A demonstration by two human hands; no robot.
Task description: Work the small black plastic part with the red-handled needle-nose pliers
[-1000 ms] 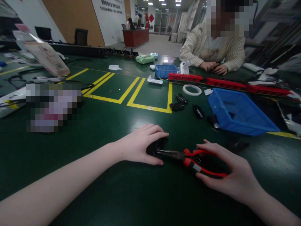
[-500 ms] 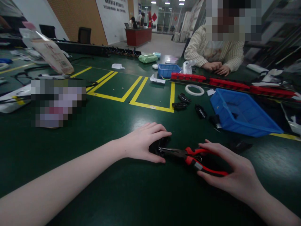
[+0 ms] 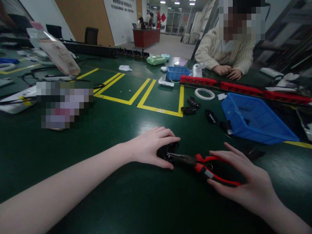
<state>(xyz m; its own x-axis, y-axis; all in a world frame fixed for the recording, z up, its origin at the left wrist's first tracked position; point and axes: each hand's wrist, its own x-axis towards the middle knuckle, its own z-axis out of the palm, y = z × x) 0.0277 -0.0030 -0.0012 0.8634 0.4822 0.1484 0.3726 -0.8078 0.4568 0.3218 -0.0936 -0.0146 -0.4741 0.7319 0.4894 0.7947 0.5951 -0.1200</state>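
Note:
My left hand [image 3: 154,146] is closed round a small black part [image 3: 163,152] on the green table, mostly hidden under the palm and fingers. My right hand [image 3: 246,175] holds red-and-black needle-nose pliers [image 3: 202,162] by the handles, which are spread apart. The tips of the pliers touch the near side of the black part, at a small shiny spot. Whether the jaws grip anything there is too small to tell. Thumb and fingers of my right hand lie along the outer sides of the handles.
A blue bin [image 3: 258,120] stands at the right, with several black parts [image 3: 211,116] beside it. Behind lie a tape roll [image 3: 204,94], a red rail [image 3: 241,89] and a small blue basket [image 3: 177,74]. A person [image 3: 225,55] sits across the table. A plastic bottle [image 3: 58,55] leans at the left.
The view has shifted slightly, so everything sits a little further right. One finger of my right hand has lifted off the pliers. My left hand stays on the black part.

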